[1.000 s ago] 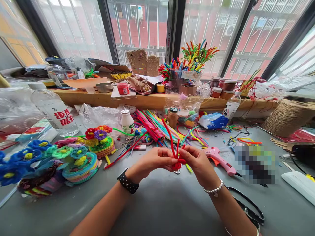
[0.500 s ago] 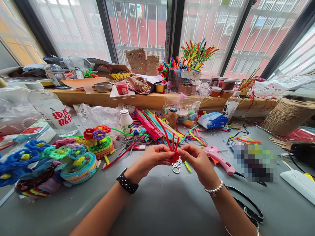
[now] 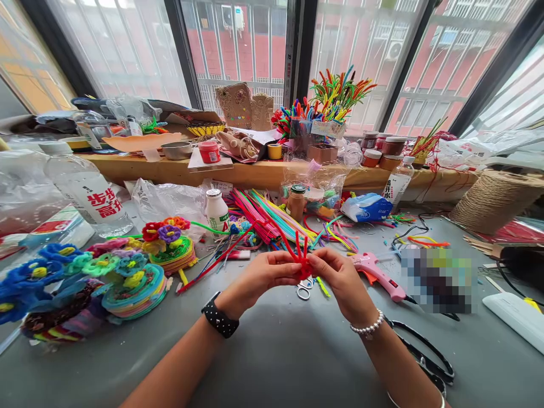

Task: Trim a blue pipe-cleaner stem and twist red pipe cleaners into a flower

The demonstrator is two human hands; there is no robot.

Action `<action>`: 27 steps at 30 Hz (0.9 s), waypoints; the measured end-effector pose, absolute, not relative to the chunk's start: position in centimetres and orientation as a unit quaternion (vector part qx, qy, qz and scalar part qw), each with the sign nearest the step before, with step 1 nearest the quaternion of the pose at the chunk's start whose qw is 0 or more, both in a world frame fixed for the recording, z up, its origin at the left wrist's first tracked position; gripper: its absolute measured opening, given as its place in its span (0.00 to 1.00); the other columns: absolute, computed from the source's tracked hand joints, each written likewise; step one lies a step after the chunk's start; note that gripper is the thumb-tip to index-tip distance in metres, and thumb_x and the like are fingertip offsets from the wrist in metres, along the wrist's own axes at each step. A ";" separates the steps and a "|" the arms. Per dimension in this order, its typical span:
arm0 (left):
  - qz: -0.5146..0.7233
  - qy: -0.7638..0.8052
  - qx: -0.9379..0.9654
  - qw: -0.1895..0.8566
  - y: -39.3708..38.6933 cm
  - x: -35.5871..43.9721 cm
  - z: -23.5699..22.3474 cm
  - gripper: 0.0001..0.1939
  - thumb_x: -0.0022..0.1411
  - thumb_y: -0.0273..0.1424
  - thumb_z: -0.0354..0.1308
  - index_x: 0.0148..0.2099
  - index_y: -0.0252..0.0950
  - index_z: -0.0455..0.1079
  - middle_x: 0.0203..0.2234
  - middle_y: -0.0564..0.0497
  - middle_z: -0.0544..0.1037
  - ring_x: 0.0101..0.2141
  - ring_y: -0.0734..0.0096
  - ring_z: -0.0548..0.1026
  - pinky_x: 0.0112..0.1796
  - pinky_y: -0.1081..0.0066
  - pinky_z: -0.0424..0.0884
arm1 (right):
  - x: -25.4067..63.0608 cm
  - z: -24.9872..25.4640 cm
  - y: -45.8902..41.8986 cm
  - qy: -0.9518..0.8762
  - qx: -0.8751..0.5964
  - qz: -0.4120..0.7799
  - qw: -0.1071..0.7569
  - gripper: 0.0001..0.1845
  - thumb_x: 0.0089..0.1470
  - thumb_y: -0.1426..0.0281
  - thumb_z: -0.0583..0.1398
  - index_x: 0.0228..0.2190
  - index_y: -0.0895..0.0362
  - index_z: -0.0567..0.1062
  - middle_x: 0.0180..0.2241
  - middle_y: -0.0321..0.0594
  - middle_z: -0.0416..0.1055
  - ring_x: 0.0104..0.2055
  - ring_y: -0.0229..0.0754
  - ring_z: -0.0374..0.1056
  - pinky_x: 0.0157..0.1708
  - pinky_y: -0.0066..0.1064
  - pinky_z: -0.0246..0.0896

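Between both hands is a red pipe cleaner piece (image 3: 305,267), its lower part bunched into loops and several ends sticking up. My left hand (image 3: 272,271) pinches it from the left, thumb and fingers together. From the right, my right hand (image 3: 334,276) grips its other side between thumb and fingertips. Just below and behind the piece lie scissors (image 3: 303,291), partly hidden by it. A bundle of coloured pipe cleaners (image 3: 263,215) lies behind the hands. The pink glue gun (image 3: 380,277) rests to the right of my right hand.
Pipe cleaner flower pots (image 3: 134,289) stand at the left beside a large water bottle (image 3: 87,190). A white bottle (image 3: 217,211) and a brown jar (image 3: 296,203) stand behind. Twine (image 3: 495,198) sits far right, black-framed glasses (image 3: 429,351) nearer.
The red piece has turned slightly in my fingers, its upright ends now closer together. Both hands keep nearly the same place and still grip it.
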State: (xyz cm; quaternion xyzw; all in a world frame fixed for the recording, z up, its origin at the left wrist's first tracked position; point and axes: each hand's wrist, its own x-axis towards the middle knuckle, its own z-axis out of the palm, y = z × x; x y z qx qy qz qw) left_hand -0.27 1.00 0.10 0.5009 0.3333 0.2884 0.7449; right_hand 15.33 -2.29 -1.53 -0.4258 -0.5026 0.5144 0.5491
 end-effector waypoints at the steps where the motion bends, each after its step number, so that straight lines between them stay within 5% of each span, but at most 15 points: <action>1: 0.293 0.337 0.504 0.739 1.0 -0.2 0.0 0.13 0.46 0.31 0.59 0.35 0.31 0.70 0.30 0.46 0.75 0.34 0.69 0.72 0.36 0.72 0.65 | 15.3 -1.5 -2.3 -0.503 -0.426 0.513 0.550 0.09 0.44 0.64 0.58 0.24 0.58 0.68 0.23 0.34 0.62 0.26 0.34 0.57 0.27 0.27 0.54; 19: 0.265 0.347 0.537 0.722 1.5 -1.2 0.5 0.07 0.44 0.30 0.60 0.28 0.31 0.70 0.25 0.50 0.75 0.28 0.74 0.70 0.33 0.74 0.65 | 15.2 -1.5 -2.3 -0.422 -0.367 0.664 0.495 0.09 0.44 0.65 0.58 0.24 0.57 0.67 0.25 0.33 0.60 0.27 0.33 0.55 0.27 0.24 0.53; 27: 0.237 0.339 0.562 0.716 1.5 -1.7 1.0 0.07 0.45 0.31 0.59 0.27 0.32 0.69 0.23 0.51 0.74 0.26 0.76 0.69 0.30 0.75 0.64 | 15.1 -1.6 -2.4 -0.507 -0.366 0.635 0.455 0.09 0.47 0.65 0.55 0.22 0.58 0.66 0.24 0.33 0.59 0.27 0.33 0.54 0.27 0.25 0.51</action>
